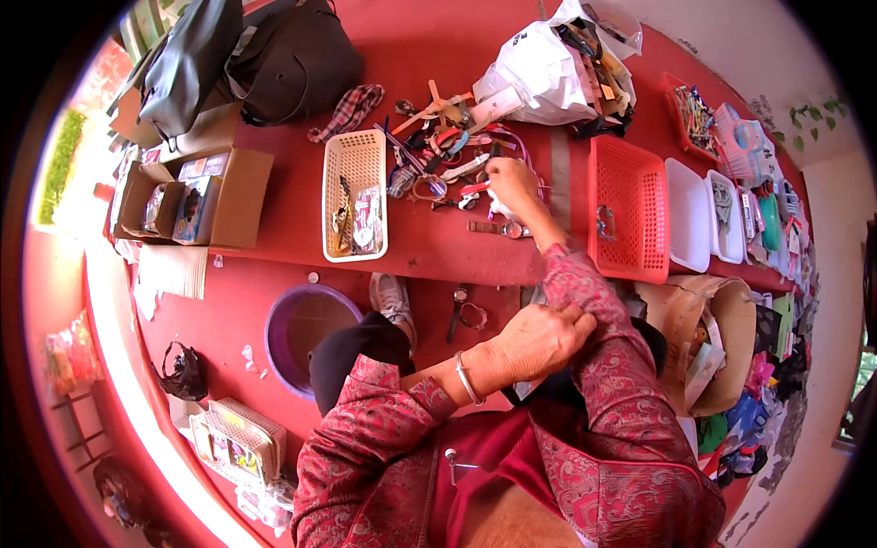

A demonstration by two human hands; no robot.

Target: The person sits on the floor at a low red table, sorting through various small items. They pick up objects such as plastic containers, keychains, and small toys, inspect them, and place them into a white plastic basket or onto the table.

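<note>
My left hand (541,342), with a silver bangle (469,379) at its wrist, is closed on the patterned red sleeve (585,290) of my right arm. Farther off, my right hand (513,189) is at the right side of a loose pile of watches, straps and small items (448,151). Its fingers are bent round something; a small red piece (474,188) and a bit of white show beside them, but the kind is unclear. Just below this hand lies a wristwatch with a brown strap (512,230).
Left of the pile stands a cream basket (329,196) with small packets; right, a red basket (630,265) and white trays (687,219). Behind are a white bag (530,78) and dark bags (297,68). A purple tub (274,352) and cardboard boxes (242,201) flank me.
</note>
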